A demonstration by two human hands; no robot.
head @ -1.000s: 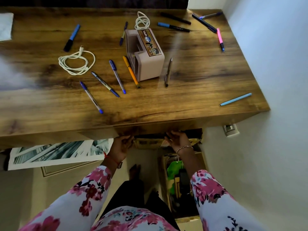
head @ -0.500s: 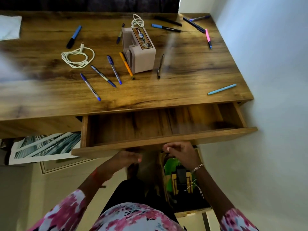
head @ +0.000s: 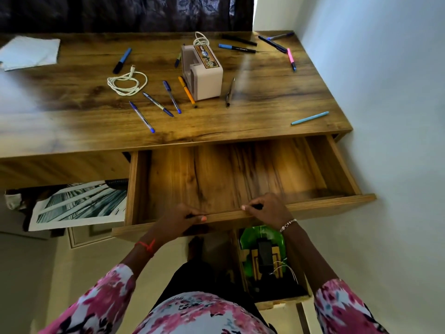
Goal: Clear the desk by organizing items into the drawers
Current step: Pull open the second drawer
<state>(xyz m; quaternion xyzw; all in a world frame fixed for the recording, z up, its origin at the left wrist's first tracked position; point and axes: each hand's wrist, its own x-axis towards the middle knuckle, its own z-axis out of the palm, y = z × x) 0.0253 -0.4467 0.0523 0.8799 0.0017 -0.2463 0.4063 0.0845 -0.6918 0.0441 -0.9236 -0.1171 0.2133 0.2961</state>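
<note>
The wooden drawer (head: 337,203) under the desk stands pulled far out, and I see nothing inside it. My left hand (head: 183,220) and my right hand (head: 267,208) both grip its front panel, thumbs on the top edge. On the desk (head: 277,97) lie several pens, among them a light blue pen (head: 309,118) near the right edge, an orange pen (head: 187,91) and a pink pen (head: 291,59). A beige plastic box (head: 204,71) stands in the middle. A white coiled cable (head: 127,83) lies to its left, and a second white cable (head: 201,39) behind it.
White paper (head: 30,53) lies at the desk's far left. A white wall (head: 397,116) runs close along the right side. Below the drawer stands a wooden crate (head: 265,259) with a green object inside. A printed picture (head: 79,206) leans under the desk at left.
The drawer was shut a second ago; both hands have pulled it out toward me, and it now stands wide open. The camera view shifted back and down.
</note>
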